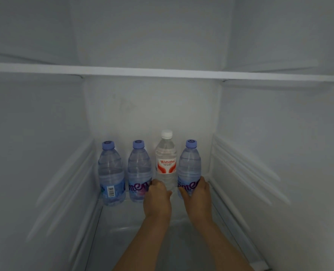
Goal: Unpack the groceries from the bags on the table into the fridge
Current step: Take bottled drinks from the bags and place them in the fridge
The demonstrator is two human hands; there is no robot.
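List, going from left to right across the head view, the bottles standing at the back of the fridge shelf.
Purple-capped bottle with barcode → second purple-capped bottle → white-capped Wahaha bottle, gripped by the left hand → third purple-capped bottle, gripped by the right hand.

A: Inside the fridge (54,118) now, four water bottles upright in a row at the back of the glass shelf (123,237)!

B: Far left, a purple-capped bottle (111,173) with its barcode facing out. Beside it a second purple-capped bottle (139,169), purple lettering on the label.

A: Third along, the white-capped bottle (166,161), taller, clear, red and white label. The left hand (157,198) is at its base, fingers curled against it.

B: And on the right end, a third purple-capped bottle (189,167), the right hand (198,194) wrapped round its lower half. All caps on, the last three almost touching, the barcode one a little apart
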